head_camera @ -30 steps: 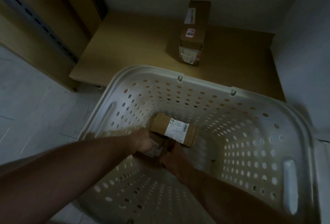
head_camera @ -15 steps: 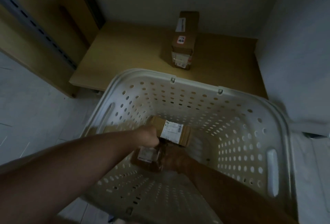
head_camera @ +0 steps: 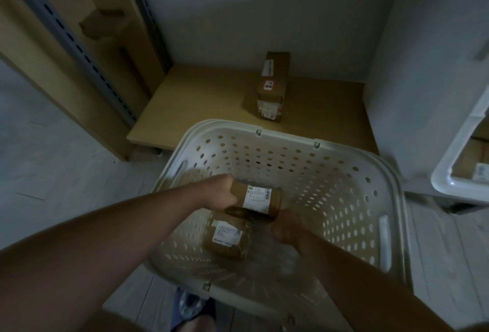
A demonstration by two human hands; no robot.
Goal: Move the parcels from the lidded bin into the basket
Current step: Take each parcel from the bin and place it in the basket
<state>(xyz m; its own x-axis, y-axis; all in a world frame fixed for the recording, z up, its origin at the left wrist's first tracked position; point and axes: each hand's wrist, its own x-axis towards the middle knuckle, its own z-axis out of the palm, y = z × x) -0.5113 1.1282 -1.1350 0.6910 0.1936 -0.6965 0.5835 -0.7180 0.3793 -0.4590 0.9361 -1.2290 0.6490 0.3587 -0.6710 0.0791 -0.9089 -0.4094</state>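
The white perforated basket (head_camera: 352, 165) stands on the floor below me with two brown labelled parcels in it. The near parcel (head_camera: 227, 236) lies on the basket floor, free of both hands. The far parcel (head_camera: 260, 199) lies just behind it. My left hand (head_camera: 222, 195) is curled over the far parcel's left end and hides it. Blurred, my right hand (head_camera: 288, 227) has its back to me at that parcel's near right corner. Neither hand's fingers are visible. The white bin (head_camera: 447, 180) at the right edge holds more parcels (head_camera: 468, 167).
A third brown parcel (head_camera: 272, 88) stands upright on the wooden shelf board (head_camera: 201, 104) behind the basket. A slotted shelf upright (head_camera: 79, 48) rises at the left. A grey wall panel (head_camera: 412, 80) closes the right side. Pale floor lies to the left.
Both hands have come off the near parcel, which now lies on the basket floor. The left hand moved up to the far parcel. The view pulled back and the bin appeared.
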